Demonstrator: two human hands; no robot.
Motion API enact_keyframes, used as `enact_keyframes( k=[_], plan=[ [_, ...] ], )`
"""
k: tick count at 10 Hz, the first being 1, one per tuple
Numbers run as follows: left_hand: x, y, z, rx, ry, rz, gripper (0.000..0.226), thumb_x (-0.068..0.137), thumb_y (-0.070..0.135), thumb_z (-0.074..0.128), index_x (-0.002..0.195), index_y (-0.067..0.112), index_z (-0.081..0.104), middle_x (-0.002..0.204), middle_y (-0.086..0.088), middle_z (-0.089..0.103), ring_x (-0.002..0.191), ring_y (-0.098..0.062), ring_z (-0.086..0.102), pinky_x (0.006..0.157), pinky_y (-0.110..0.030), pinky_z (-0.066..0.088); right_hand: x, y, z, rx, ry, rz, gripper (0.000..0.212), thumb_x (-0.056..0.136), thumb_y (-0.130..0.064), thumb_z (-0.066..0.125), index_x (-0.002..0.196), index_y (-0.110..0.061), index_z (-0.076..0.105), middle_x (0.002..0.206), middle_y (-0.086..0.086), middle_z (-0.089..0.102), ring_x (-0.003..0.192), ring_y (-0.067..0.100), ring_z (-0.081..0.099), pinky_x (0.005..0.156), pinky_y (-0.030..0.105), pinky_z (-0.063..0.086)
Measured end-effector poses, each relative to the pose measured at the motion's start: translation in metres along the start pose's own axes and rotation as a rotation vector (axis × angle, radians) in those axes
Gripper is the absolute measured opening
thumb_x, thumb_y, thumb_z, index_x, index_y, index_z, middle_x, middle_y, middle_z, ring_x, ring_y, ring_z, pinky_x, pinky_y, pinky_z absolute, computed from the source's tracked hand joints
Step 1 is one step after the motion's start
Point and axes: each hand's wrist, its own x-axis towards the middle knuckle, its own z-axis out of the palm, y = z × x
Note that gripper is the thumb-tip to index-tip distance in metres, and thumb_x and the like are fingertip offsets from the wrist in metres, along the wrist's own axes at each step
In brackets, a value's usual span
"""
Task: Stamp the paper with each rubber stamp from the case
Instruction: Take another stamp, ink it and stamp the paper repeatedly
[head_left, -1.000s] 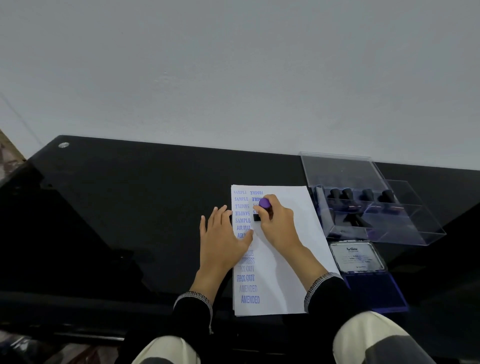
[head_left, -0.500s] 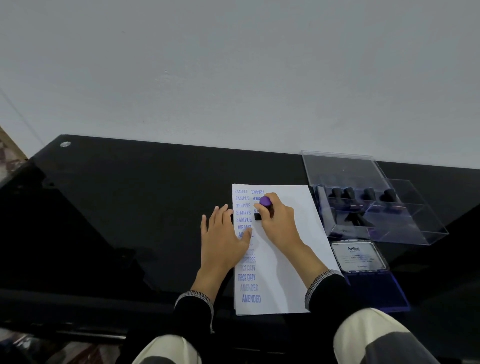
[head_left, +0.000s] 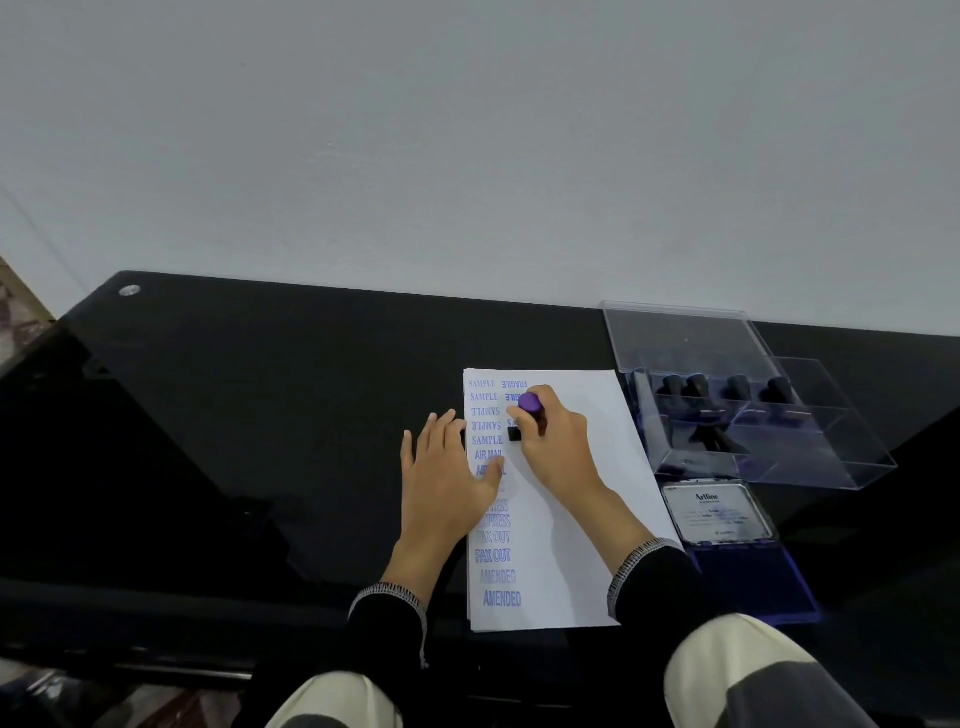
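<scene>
On a black worktop (head_left: 260, 415), the left hand (head_left: 447, 467) lies flat with fingers spread, pressing the left edge of the paper (head_left: 566, 519), which sits near the front edge, right of centre; if that hand lifts early the sheet could slide and smear the print. The right hand (head_left: 556, 441) grips a purple-topped stamp (head_left: 530, 410) pressed onto the paper's upper left, beside blue SAMPLE and FRAGILE marks, and rocking it could blur or overlap them. Toward the right edge stand the open case (head_left: 779, 447) of stamps and, nearer, an ink pad (head_left: 748, 577).
</scene>
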Motion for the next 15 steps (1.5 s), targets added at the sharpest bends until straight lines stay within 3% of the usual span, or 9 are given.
enact_keyframes(
  k=[8,14,15],
  plan=[
    [0.001,-0.001,0.002,-0.020,0.008,0.008,0.066,0.089,0.056,0.052,0.141,0.017,0.038,0.154,0.001,0.031,0.147,-0.016,0.016,0.119,-0.040,0.002,-0.007,0.004,0.003,-0.045,0.029,-0.071,0.029,0.092,-0.021,0.059,0.117,-0.009,0.050,0.116,0.006,0.063,0.070,-0.002,0.053,0.061,0.000,0.043],
    [0.000,0.000,0.000,-0.008,0.004,0.012,0.065,0.090,0.056,0.051,0.141,0.018,0.038,0.155,0.002,0.030,0.147,-0.016,0.015,0.119,-0.040,0.002,0.007,0.007,0.002,-0.014,-0.011,-0.035,0.023,0.094,-0.025,0.056,0.112,-0.013,0.049,0.112,0.007,0.065,0.081,0.011,0.062,0.064,0.009,0.049],
    [0.001,0.000,0.001,-0.009,0.004,0.010,0.066,0.090,0.056,0.052,0.142,0.017,0.037,0.155,0.001,0.031,0.147,-0.016,0.016,0.119,-0.041,0.002,0.001,0.006,0.003,-0.014,0.010,-0.043,0.024,0.093,-0.024,0.057,0.113,-0.012,0.049,0.112,0.006,0.065,0.078,0.007,0.059,0.061,0.004,0.046]
  ],
)
